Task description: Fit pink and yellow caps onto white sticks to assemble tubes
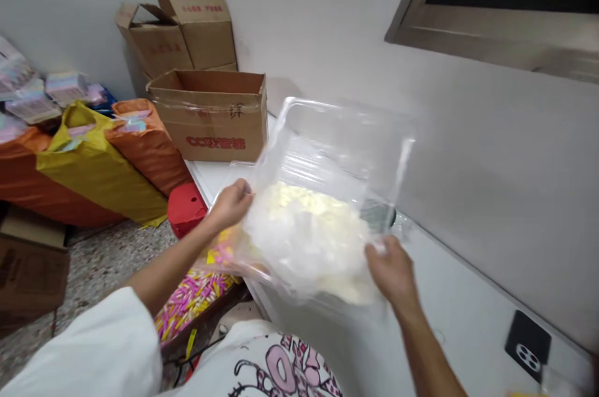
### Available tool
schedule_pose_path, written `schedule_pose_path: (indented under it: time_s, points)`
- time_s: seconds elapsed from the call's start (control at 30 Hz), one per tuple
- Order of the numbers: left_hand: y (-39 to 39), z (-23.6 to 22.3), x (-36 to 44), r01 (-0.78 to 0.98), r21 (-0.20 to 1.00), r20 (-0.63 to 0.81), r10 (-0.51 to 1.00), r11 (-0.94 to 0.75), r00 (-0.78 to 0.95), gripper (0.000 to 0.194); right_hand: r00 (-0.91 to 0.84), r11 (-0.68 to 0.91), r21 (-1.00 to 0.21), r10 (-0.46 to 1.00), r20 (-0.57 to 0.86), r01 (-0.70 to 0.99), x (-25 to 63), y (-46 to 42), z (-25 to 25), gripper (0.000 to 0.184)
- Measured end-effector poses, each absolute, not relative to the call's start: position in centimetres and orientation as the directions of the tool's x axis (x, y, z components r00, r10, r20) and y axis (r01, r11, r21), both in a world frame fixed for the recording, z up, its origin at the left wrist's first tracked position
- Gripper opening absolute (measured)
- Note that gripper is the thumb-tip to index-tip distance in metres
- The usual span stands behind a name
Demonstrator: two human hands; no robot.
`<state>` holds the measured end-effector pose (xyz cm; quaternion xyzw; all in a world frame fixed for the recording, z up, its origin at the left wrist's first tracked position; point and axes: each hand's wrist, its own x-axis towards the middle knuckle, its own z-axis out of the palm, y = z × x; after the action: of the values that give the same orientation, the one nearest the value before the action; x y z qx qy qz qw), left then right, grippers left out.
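Observation:
A clear plastic bag [309,241] full of small pale yellow-white pieces is held over the white table [468,316]. My left hand [231,203] is closed on the bag's left edge. My right hand [393,272] is closed on its right lower corner. Behind the bag a clear plastic tray or lid [346,135] stands tilted upward. The image is blurred by motion.
An open cardboard box [210,113] sits at the table's far end, with more boxes [180,32] behind. Orange and yellow sacks [93,166] and a red stool [186,208] are on the left floor. A bin of colourful small items [191,300] lies below. A black phone [528,346] lies at the right.

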<state>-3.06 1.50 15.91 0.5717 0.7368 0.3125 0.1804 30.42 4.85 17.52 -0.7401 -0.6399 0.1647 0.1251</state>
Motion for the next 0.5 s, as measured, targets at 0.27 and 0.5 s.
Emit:
schedule_pose_path:
  time_s: [0.27,0.5]
  points:
    - [-1.0,10.8,-14.9,0.751,0.473,-0.076,0.87,0.461,-0.486,0.015,-0.15,0.034,-0.461,0.964,-0.218,0.887,17.6,7.8,10.0,0.013]
    - [-3.2,2.6,-14.3,0.714,0.389,-0.214,0.811,0.582,-0.545,0.017,-0.186,0.03,-0.388,0.91,-0.37,0.921,16.9,6.7,5.2,0.029]
